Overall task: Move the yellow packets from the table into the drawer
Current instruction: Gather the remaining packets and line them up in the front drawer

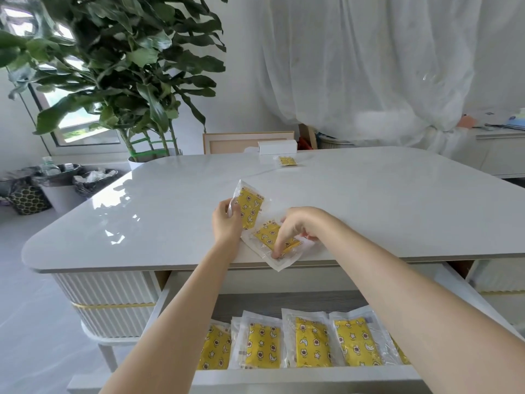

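Left grip (227, 221) pinches a lifted packet (251, 207); right grip (297, 233) curls onto an edge packet (266, 234) overhanging the surface (369, 209), right above my open drawer (284, 301): short drop, I reckon. Stored packets (312, 345) line it; far packet (287, 160) waits.

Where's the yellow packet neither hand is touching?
In the head view, the loose yellow packet lies near the far edge of the table, just in front of the white box.
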